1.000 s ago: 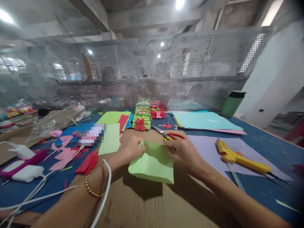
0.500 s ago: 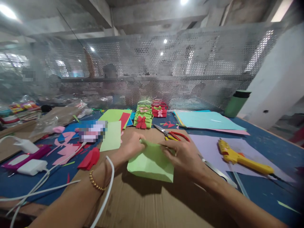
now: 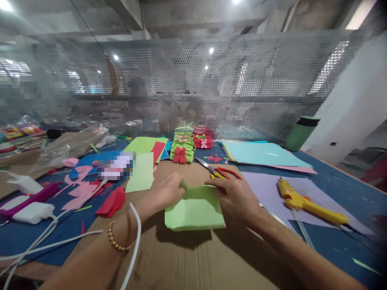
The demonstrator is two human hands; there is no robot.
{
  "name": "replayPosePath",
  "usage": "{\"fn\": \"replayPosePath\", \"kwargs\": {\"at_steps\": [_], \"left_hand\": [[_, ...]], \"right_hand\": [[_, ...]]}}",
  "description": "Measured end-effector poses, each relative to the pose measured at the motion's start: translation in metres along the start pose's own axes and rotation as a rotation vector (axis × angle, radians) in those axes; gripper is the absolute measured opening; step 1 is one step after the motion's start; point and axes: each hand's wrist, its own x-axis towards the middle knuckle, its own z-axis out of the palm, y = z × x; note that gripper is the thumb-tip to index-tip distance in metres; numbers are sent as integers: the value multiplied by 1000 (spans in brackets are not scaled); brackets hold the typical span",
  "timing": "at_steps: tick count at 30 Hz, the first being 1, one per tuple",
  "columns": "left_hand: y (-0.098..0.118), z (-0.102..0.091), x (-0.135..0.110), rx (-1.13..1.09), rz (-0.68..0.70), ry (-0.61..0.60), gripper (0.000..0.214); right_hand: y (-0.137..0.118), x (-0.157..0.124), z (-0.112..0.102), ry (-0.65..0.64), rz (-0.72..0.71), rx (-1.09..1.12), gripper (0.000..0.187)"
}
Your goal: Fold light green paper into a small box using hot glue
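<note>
A folded piece of light green paper [image 3: 195, 211] is held above the brown cardboard [image 3: 181, 262], creased along its near edge and casting a shadow. My left hand [image 3: 169, 189] grips its far left corner, fingers closed. On the opposite side, my right hand [image 3: 232, 195] pinches the far right edge between thumb and fingers. Just beyond the right hand lie red-handled scissors [image 3: 229, 172] and a yellow-handled tool [image 3: 216, 176], partly overlapping. A flat light green sheet [image 3: 139, 173] rests left of my left hand.
Small green paper bags [image 3: 183, 145] with bows and red ones [image 3: 203, 141] stand at the back. A yellow glue gun [image 3: 311, 205] lies on purple paper [image 3: 269, 189] at right. White cables [image 3: 30, 245], red paper pieces [image 3: 111, 202] and a phone [image 3: 116, 166] are at left.
The green paper has shifted slightly right and tilted, so more of its near face shows. Both hands still hold it, and the left forearm has moved a little.
</note>
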Motion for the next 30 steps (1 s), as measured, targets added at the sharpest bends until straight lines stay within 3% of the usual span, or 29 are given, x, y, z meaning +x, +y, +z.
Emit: {"fn": "replayPosePath", "kwargs": {"at_steps": [3, 8, 11, 16, 23, 28, 30], "left_hand": [[13, -8, -9, 51, 67, -3, 32], [26, -11, -15, 194, 111, 10, 23], [23, -6, -14, 264, 86, 29, 24], [12, 0, -9, 291, 35, 41, 25], [17, -5, -18, 269, -21, -9, 24], [19, -19, -27, 221, 42, -103, 21], [13, -25, -27, 116, 110, -160, 32]], "right_hand": [[-3, -2, 2, -33, 16, 33, 36], [-5, -2, 5, -50, 56, 66, 45], [0, 1, 5, -16, 115, 69, 50], [8, 5, -3, -30, 191, 93, 38], [10, 5, -4, -238, 227, 173, 14], [17, 3, 6, -402, 307, 396, 21], [19, 3, 8, -440, 303, 465, 20]]}}
